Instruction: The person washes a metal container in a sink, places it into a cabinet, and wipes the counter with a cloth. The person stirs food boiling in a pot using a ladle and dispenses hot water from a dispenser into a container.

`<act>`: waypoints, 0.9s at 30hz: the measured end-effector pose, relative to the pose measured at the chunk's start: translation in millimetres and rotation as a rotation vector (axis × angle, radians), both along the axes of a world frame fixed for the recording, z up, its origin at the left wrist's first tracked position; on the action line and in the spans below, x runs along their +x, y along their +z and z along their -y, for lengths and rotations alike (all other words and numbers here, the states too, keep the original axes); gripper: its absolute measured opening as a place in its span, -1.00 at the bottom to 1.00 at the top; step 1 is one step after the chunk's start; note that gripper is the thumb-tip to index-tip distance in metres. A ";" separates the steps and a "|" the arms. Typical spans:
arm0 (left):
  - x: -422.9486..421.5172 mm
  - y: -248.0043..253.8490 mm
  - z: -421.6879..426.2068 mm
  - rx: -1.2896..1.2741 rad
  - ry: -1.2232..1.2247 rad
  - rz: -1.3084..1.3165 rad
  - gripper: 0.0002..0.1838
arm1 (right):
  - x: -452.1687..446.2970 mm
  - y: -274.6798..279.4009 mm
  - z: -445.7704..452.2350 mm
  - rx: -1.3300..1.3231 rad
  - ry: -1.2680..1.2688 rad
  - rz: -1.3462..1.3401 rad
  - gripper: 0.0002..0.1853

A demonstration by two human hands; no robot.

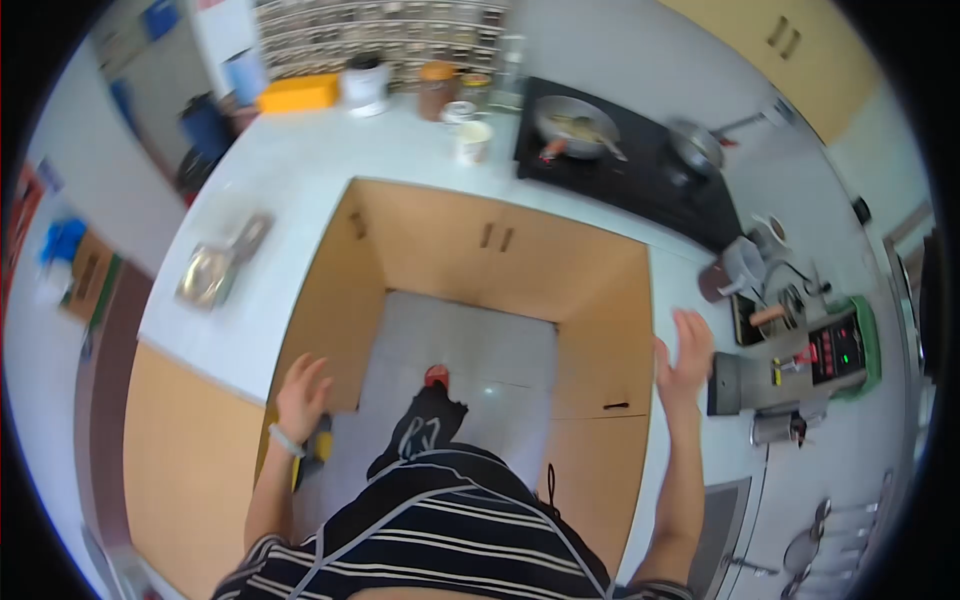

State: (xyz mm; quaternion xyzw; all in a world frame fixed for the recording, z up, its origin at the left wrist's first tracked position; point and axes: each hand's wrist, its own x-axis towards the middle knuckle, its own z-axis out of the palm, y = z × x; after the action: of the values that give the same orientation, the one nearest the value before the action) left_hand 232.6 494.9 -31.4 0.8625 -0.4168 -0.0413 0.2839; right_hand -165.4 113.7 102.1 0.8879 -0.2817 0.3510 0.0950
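Plainly, the grey machine (805, 378) is placed to the right of both hands, on the right stretch of the white table (300, 205). Its long axis is laid roughly left to right, with the dark block (725, 385) at its left end turned toward the right hand (686, 360) and the lit panel (838, 350) set toward its right end. The right hand is found just beside that block and is clearly the nearer; the left hand (303, 400) is parted from the machine by the floor (480, 340) between the cabinets.

Nothing is seen to be gripped by either hand. The right hand is raised about the table's edge, its fingers parted and loosely bent; whether the table is touched is not made out from above. The left hand is held with its fingers spread and slightly curled, near the left cabinet (335, 310); contact there is likewise unclear. A clear jug (735, 268) with dark contents is stood on the machine's far side, while a package (205, 278) is laid on the table's left stretch, farther than the left hand.
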 end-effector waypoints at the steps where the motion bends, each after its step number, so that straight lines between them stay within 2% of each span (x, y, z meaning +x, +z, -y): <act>1: 23.6 -3.6 26.7 -0.033 0.006 0.006 -0.59 | 23.7 1.9 21.6 -0.009 -0.026 -0.006 -0.44; 3: 68.7 -0.6 77.3 -0.086 0.057 0.019 -0.59 | 61.5 4.0 67.0 0.111 -0.104 0.056 -0.40; 7: 113.9 45.0 237.6 -0.298 -0.194 -0.197 -0.59 | 125.3 7.0 168.4 0.326 -0.144 0.210 -0.28; 12: 94.3 74.3 421.1 -0.372 -0.446 -0.858 -0.55 | 186.7 -15.9 270.0 0.430 -0.216 0.101 -0.17; 15: 72.2 71.8 502.2 -0.343 -0.535 -0.995 -0.44 | 204.3 -44.6 338.4 0.365 -0.212 0.001 -0.17; 18: 58.9 65.3 561.7 -0.231 -0.432 -1.214 -0.31 | 213.2 -58.2 390.8 0.360 -0.104 -0.207 -0.16; 19: 58.8 61.2 578.0 -0.188 -0.381 -1.307 -0.24 | 216.5 -63.5 405.4 0.273 -0.003 -0.164 -0.32; 20: 57.1 56.6 592.6 -0.174 -0.353 -1.359 -0.22 | 216.9 -67.2 418.0 0.205 0.059 -0.177 -0.39; 23: 54.1 58.9 626.3 -0.137 -0.312 -1.607 -0.26 | 225.1 -55.9 442.7 -0.003 0.251 -0.142 -0.63; 27: 61.6 50.4 645.9 -0.054 -0.349 -1.879 -0.34 | 255.3 -22.0 470.1 0.030 0.385 -0.076 -0.59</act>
State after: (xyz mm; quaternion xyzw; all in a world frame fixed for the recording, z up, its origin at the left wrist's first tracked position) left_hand 294.2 -151.0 19.1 0.3956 -0.1422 -0.7489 0.5122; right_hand 89.9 -356.4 80.1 0.9393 -0.1083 0.3247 0.0233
